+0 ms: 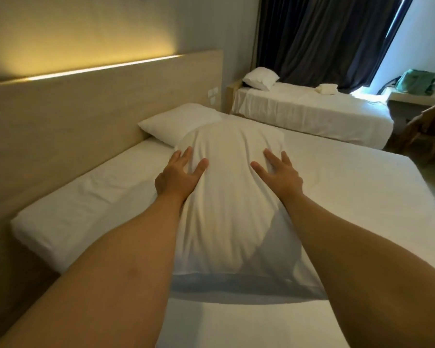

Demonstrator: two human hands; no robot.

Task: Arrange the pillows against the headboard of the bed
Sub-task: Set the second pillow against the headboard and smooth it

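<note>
Both forearms reach forward from the bottom edge over the white sheet of the bed (349,197). Between them lies the near pillow (226,197), lengthwise along the mattress and away from the headboard (86,104); its lower end seems lifted a little above the sheet, judging by the shadow under it, though the blur makes that uncertain. The left hand (177,178) lies flat on the pillow's left side, fingers spread wide and pressed into the fabric, gripping nothing. The right hand (280,175) rests the same way on the right side, fingers splayed, palm down on the cloth. Beyond them a second pillow (176,123) lies flat at the far end of the mattress, its edge touching the headboard, and the near pillow's far end overlaps it. A lit strip glows along the headboard's top. Further off stands a second bed (312,116) with its own pillow, before dark curtains (324,38).
</note>
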